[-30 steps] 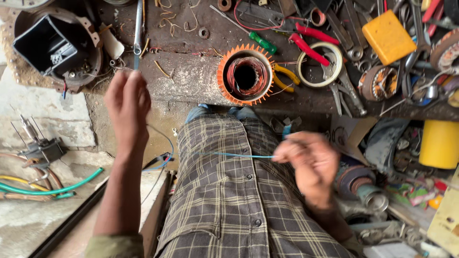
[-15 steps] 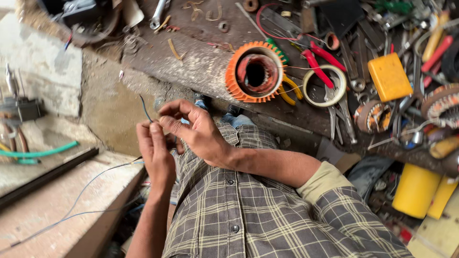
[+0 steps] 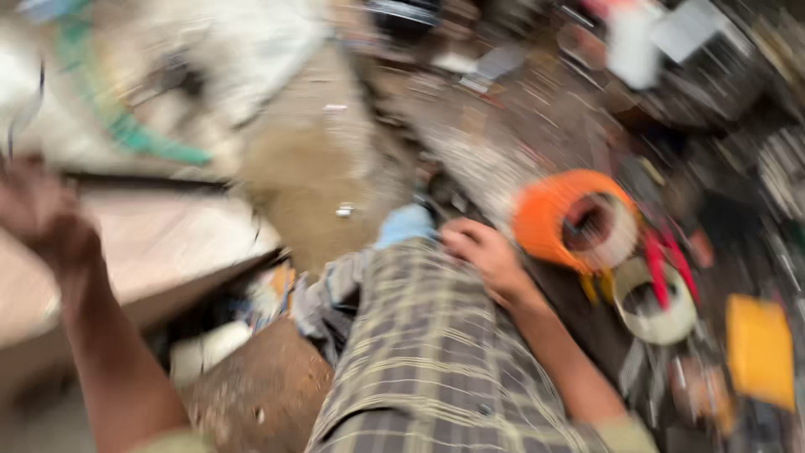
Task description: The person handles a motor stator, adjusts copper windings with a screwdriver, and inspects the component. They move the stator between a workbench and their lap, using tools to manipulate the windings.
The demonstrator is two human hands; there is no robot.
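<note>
R hand (image 3: 486, 258) sits on the plaid cloth (image 3: 436, 361) over my lap, just left of the orange winding core (image 3: 545, 220), near it but not touching as far as I can see. Fingers look curled down onto the fabric; can't tell if they pinch anything, the blur is too heavy. L hand (image 3: 38, 214) is flung out well left of the core, arm raised. It's smeared, so open or closed I can't tell. Hands are well apart, nothing visibly strung btwn them.

My read: this is a stretch or reposition step, w/ the head swinging, not fine work. The next move calls for a steady view first, then bringing both hands back in toward the core before gripping anything thin.

The core lies on the cluttered bench just right of my knee. It's a short fat ring, so no real long axis. Its bore axis points up toward the camera, tipped a bit right, w/ the open mouth showing.

Further out from the core:
- Red-handled pliers (image 3: 667, 268) and a pale tape roll (image 3: 662, 337) are just right of it.
- A yellow box (image 3: 759, 348) is beyond those.
- A wooden board (image 3: 151, 243) and a green cable (image 3: 126, 134) are far left.
</note>
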